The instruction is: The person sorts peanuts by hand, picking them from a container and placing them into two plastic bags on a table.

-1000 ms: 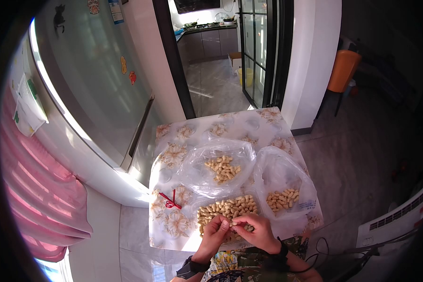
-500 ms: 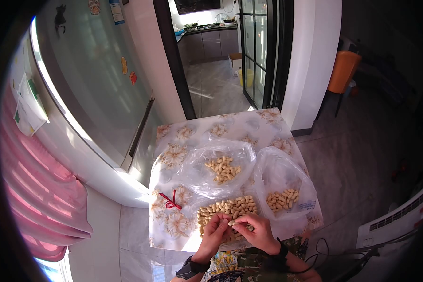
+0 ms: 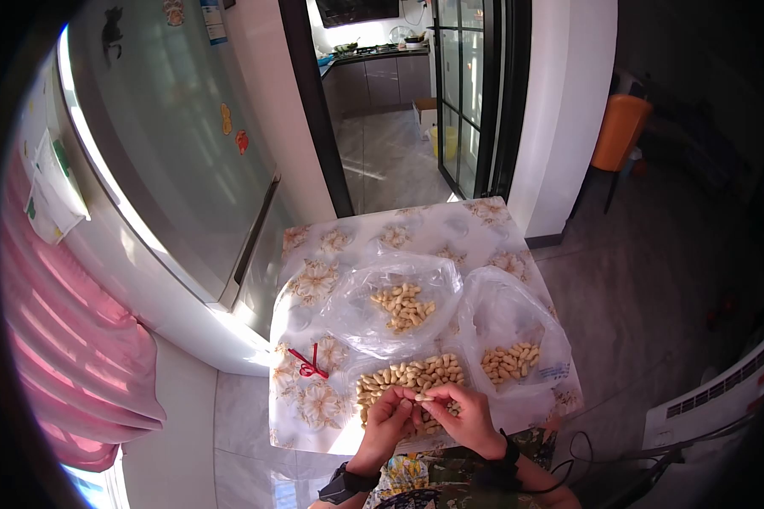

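Betw. thumb & index tips of R hand (image 3: 467, 414), one peanut (image 3: 424, 397), pinched; L hand (image 3: 386, 420) just beside, fingers bunched, can't tell if gripping too. Below, peanut heap (image 3: 412, 374). Farther out, plastic bag (image 3: 352, 299) & 2nd bag (image 3: 518, 312) to R, w/ more peanuts.

left hand (image 3: 384, 426): curled | right hand (image 3: 472, 417): pinching | fingers (image 3: 445, 392) close together

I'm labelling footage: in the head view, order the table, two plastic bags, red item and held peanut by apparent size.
1. Table
2. Left bag and right bag: too alike to rank
3. Red item
4. Held peanut
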Demonstrator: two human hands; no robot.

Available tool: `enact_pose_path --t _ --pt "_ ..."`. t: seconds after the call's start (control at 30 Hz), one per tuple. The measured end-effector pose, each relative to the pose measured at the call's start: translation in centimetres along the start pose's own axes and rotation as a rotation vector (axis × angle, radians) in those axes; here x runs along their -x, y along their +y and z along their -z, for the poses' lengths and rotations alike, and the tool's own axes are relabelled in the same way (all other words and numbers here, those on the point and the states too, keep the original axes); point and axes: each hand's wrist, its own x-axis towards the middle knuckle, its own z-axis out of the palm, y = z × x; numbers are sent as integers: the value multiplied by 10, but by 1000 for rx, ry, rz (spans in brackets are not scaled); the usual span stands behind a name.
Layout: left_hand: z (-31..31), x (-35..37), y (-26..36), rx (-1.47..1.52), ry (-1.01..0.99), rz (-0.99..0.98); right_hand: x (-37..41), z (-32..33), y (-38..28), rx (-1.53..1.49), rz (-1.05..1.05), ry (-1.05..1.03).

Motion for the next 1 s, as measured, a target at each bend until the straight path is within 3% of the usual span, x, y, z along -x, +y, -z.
enact_pose_path --t 1.0 --pt "-3 -2 -3 -47 23 -119 0 4 -4 56 1 -66"
